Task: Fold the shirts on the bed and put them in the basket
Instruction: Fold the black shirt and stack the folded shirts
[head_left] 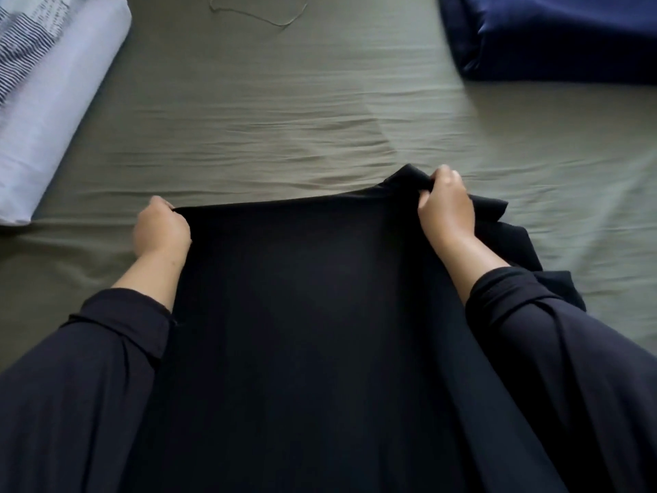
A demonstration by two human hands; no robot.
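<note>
Bed, hands gripping shirt.

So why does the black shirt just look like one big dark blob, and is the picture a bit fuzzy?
In the head view the light is dim and even, so the black shirt shows almost no folds; the left hand and right hand gripping its top edge look soft, slightly blurred; the olive bedsheet wrinkles stay readable; the wide lens bends the white pillow at the frame's edge.
</note>
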